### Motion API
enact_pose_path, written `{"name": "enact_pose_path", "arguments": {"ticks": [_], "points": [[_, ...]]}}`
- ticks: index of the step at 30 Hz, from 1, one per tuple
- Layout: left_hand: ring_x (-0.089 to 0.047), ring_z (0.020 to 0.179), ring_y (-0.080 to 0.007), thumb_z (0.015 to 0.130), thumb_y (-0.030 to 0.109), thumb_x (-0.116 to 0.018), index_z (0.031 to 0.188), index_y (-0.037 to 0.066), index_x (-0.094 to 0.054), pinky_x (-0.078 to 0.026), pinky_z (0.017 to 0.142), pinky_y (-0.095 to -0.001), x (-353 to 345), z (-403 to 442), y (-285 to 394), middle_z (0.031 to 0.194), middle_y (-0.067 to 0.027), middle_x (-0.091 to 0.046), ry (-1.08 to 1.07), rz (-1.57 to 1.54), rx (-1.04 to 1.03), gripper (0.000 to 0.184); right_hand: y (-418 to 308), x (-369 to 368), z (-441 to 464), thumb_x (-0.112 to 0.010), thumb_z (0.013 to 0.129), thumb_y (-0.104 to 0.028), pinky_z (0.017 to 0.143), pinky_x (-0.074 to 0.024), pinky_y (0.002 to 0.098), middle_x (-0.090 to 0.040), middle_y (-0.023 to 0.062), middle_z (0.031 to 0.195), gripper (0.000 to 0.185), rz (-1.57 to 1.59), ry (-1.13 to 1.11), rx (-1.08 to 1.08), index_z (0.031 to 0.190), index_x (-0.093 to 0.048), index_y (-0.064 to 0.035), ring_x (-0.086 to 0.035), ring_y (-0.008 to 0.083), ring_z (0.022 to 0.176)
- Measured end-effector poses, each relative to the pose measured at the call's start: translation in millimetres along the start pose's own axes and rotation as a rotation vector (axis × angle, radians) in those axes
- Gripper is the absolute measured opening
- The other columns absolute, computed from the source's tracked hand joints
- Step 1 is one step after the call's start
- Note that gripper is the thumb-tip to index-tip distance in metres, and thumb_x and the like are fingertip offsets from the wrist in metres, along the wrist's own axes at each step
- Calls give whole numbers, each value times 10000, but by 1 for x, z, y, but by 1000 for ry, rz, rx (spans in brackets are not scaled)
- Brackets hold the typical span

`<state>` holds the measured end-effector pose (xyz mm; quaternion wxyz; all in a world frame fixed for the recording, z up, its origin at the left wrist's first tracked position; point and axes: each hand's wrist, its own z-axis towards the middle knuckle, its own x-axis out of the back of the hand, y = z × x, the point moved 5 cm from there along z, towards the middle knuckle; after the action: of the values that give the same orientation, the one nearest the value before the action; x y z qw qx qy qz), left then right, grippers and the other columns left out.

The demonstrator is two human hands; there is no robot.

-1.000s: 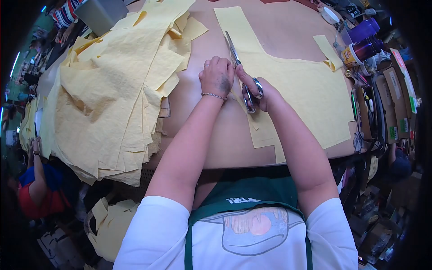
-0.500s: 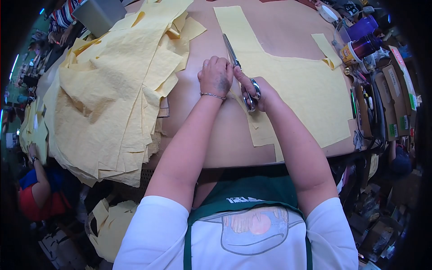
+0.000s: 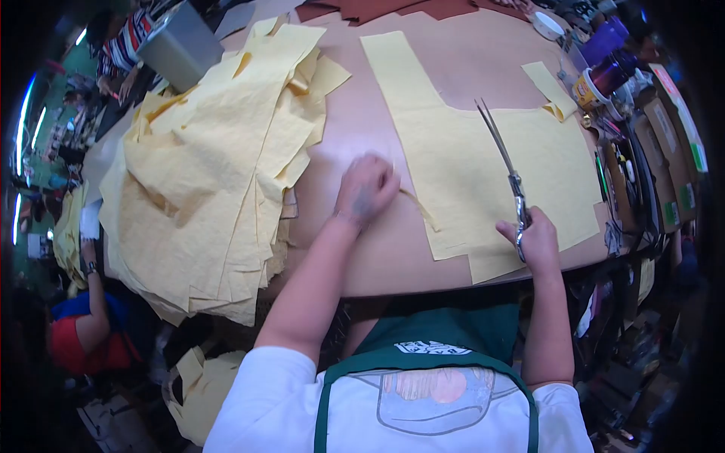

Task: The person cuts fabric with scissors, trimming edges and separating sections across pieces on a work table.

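My right hand [image 3: 535, 238] grips the handles of long metal scissors [image 3: 507, 160], whose blades point away from me, slightly parted, over the flat yellow cloth piece [image 3: 453, 162]. My left hand [image 3: 368, 187], slightly blurred, is closed over the table just left of that cloth. A thin yellow strip [image 3: 420, 208] trails from its fingers to the cloth's lower left part. Further left lies a thick, rumpled stack of yellow cloth [image 3: 204, 166].
Brown cloth [image 3: 408, 9] lies along the table's [image 3: 340, 275] far edge. A grey metal box [image 3: 180, 47] stands back left. Cups, a white bowl [image 3: 547, 26] and cardboard boxes [image 3: 664, 151] line the right side. Other people are at the left edge, one in red and blue.
My right hand has moved right and toward me with the scissors, away from my left hand. The left hand has shifted slightly toward me with the strip. The view has tilted a little.
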<state>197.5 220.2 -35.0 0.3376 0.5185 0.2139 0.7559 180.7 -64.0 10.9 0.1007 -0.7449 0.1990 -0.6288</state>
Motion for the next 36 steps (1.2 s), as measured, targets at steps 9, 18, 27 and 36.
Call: {"name": "enact_pose_path", "arguments": {"ticks": [9, 18, 27, 36], "points": [[-522, 640, -264, 667, 142, -661, 632, 37, -514, -436, 586, -337, 82, -187, 60, 678, -90, -503, -713, 51, 342, 184, 38, 7, 15, -717, 560, -476, 678, -407, 409, -508, 105, 798, 570, -104, 227, 64, 799, -503, -5, -491, 288, 807], [-493, 982, -301, 728, 203, -637, 978, 28, -562, -400, 843, -354, 83, -144, 87, 1048, -144, -519, -540, 221, 249, 315, 63, -6, 6, -761, 548, -354, 805, -376, 418, -528, 163, 908, 601, -22, 377, 257, 915, -468, 21, -489, 328, 914], [-461, 1063, -307, 763, 237, -592, 989, 54, -563, -383, 878, -375, -37, -97, 138, 1120, -137, -496, -540, -51, -234, 292, 116, 28, -19, -788, 483, -310, 762, -420, 400, -546, 178, 964, 741, -105, 212, 279, 1035, -457, 56, -539, 318, 874], [-97, 1294, -325, 687, 527, -575, 1313, 136, -270, -238, 871, -656, -77, -93, 139, 1395, -108, -159, -561, 444, -110, 798, 87, 50, -48, -708, 668, -337, 595, -414, 338, -507, 130, 687, 429, 87, -20, 47, 775, -472, 4, -501, 252, 630]]}}
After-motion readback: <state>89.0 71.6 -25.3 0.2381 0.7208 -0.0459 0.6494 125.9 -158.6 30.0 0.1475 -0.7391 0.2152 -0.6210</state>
